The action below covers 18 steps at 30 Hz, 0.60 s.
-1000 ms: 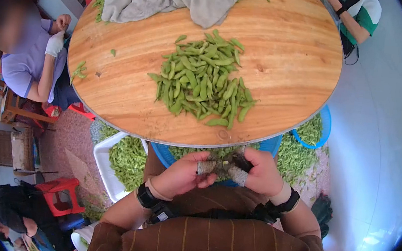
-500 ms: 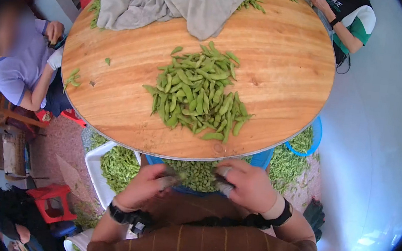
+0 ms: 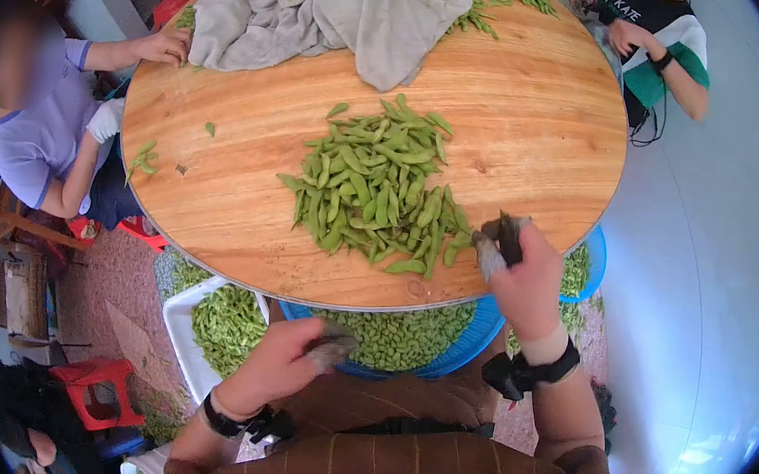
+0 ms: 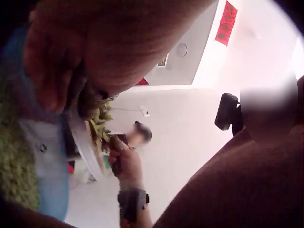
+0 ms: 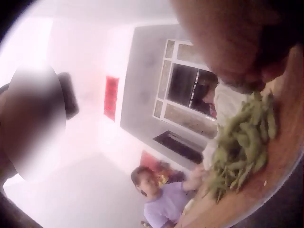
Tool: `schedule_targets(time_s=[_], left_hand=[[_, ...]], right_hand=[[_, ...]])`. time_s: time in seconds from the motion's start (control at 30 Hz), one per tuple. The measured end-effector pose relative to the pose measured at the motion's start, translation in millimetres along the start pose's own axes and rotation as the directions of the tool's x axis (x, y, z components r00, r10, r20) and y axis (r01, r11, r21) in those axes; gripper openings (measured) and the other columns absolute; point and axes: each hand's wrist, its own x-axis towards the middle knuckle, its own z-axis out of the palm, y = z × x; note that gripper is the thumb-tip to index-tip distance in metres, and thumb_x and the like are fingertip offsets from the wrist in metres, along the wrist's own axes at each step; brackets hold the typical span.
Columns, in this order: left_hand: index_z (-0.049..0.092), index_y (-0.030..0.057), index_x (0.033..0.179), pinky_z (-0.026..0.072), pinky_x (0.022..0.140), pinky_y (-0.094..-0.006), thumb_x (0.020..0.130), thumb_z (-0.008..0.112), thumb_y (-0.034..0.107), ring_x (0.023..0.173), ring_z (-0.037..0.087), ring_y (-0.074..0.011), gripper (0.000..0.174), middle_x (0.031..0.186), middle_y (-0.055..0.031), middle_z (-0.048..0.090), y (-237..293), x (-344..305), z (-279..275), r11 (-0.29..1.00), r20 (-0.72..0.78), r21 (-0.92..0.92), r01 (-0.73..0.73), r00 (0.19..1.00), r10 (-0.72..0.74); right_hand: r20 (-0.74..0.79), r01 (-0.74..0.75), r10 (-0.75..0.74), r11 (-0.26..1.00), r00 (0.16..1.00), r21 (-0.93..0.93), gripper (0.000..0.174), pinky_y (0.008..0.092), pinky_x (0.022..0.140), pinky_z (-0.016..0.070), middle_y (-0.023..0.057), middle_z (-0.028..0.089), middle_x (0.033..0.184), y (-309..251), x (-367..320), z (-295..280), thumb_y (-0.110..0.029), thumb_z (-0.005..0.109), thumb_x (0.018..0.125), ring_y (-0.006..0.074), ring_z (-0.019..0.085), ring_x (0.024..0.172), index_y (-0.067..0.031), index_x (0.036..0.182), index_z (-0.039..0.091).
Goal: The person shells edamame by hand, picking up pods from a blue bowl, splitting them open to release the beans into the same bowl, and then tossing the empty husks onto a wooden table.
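A heap of green soybean pods (image 3: 371, 185) lies on the round wooden table (image 3: 539, 152). My right hand (image 3: 529, 278) reaches over the table's near edge, its wrapped thumb and dark-covered finger parted beside the heap's right end. In the right wrist view the pods (image 5: 244, 145) appear just past my fingers. Above my lap, my left hand (image 3: 282, 366) hangs with loosely bent, wrapped fingers, and no pod shows in it. Close by it, the blue basin (image 3: 479, 333) holds shelled green beans (image 3: 401, 338).
A grey cloth (image 3: 320, 20) covers the table's far side. Below at left stands a white crate (image 3: 186, 332) of pods; a second blue basket (image 3: 597, 266) sits at right. One person (image 3: 30, 136) sits left, another (image 3: 653, 57) far right. A red stool (image 3: 100, 392) stands lower left.
My hands, together over the basin earlier, have separated. The right has moved forward and up to the pod heap, while the left has drawn back leftward. The seated person at left has reached toward the cloth.
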Motion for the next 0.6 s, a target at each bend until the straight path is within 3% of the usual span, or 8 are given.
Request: schedule_targets(time_s=[0.07,0.1,0.17,0.27,0.4,0.47,0.57,0.6], left_hand=[[0.061,0.0005,0.102,0.0476,0.062,-0.0232,0.091,0.055,0.015,0.067,0.058,-0.0093,0.019,0.082,-0.0046,0.064,12.7,17.2,14.1,0.994,0.085,-0.111,-0.019,0.996,0.029],[0.061,0.0010,0.104,0.0472,0.062,-0.0216,0.093,0.053,0.018,0.068,0.059,-0.0089,0.022,0.083,-0.0040,0.063,18.8,25.3,20.5,0.975,0.171,-0.219,-0.029,0.983,0.068],[0.060,0.0014,0.103,0.0463,0.060,-0.0207,0.094,0.052,0.020,0.066,0.059,-0.0093,0.022,0.082,-0.0040,0.063,35.9,39.5,29.7,0.913,0.226,-0.390,0.116,0.974,-0.027],[0.060,0.0020,0.100,0.0444,0.056,-0.0204,0.095,0.050,0.022,0.062,0.058,-0.0104,0.023,0.079,-0.0036,0.062,36.2,50.8,43.4,0.754,0.317,-0.588,0.294,0.941,-0.119],[0.058,0.0031,0.096,0.0428,0.055,-0.0220,0.095,0.048,0.019,0.060,0.055,-0.0103,0.019,0.075,-0.0010,0.059,30.3,51.0,48.2,0.811,0.210,-0.536,0.235,0.967,-0.142],[0.058,0.0028,0.098,0.0425,0.057,-0.0218,0.095,0.048,0.015,0.061,0.053,-0.0093,0.016,0.075,-0.0004,0.058,26.6,46.9,45.9,0.854,0.135,-0.497,0.152,0.986,-0.097],[0.058,0.0024,0.100,0.0418,0.059,-0.0211,0.093,0.048,0.009,0.065,0.050,-0.0073,0.014,0.077,0.0004,0.056,16.5,40.4,49.2,0.913,0.030,-0.408,-0.013,0.999,0.028],[0.058,0.0024,0.100,0.0415,0.060,-0.0207,0.092,0.047,0.005,0.066,0.049,-0.0064,0.014,0.078,0.0006,0.056,13.5,39.3,50.3,0.925,-0.003,-0.367,-0.099,0.994,0.105]], right_hand=[[-0.054,0.300,-0.312,0.940,0.949,-0.162,0.017,0.0386,0.053,0.0468,0.0175,0.061,0.075,-7.2,-17.7,-3.4,-0.010,0.065,0.070,0.0338,0.057,0.057,-0.0021,0.084,0.060],[-0.051,0.305,-0.316,0.939,0.947,-0.162,0.017,0.0386,0.053,0.0468,0.0175,0.061,0.075,-8.0,-27.0,-5.8,-0.010,0.065,0.070,0.0338,0.057,0.057,-0.0021,0.084,0.060],[0.200,0.653,-0.624,0.742,0.755,-0.151,0.023,0.0368,0.054,0.0505,0.0163,0.063,0.088,-7.2,-44.4,-12.0,-0.008,0.064,0.066,0.0301,0.062,0.063,-0.0018,0.088,0.063],[0.202,0.742,-0.734,0.669,0.649,0.048,0.023,0.0364,0.054,0.0517,0.0167,0.064,0.091,-11.2,-62.8,-12.2,-0.009,0.063,0.065,0.0282,0.064,0.068,-0.0010,0.087,0.063],[0.274,0.691,-0.697,0.710,0.663,0.133,0.024,0.0359,0.057,0.0516,0.0160,0.063,0.088,-10.4,-70.3,-10.3,-0.010,0.064,0.070,0.0278,0.064,0.069,-0.0009,0.092,0.061],[0.396,0.136,-0.182,0.981,0.900,0.140,0.028,0.0376,0.060,0.0504,0.0185,0.062,0.086,-29.2,-71.7,-16.7,-0.012,0.064,0.077,0.0335,0.063,0.072,-0.0004,0.101,0.056],[0.296,0.082,-0.143,0.975,0.944,0.206,0.032,0.0301,0.060,0.0483,0.0132,0.062,0.077,-8.4,-70.4,-2.3,-0.014,0.060,0.082,0.0221,0.064,0.068,0.0014,0.110,0.055],[0.422,-0.003,-0.109,0.967,0.900,0.255,0.033,0.0318,0.064,0.0489,0.0122,0.062,0.077,-7.2,-68.2,-5.1,-0.011,0.060,0.081,0.0231,0.064,0.071,0.0000,0.111,0.053]])
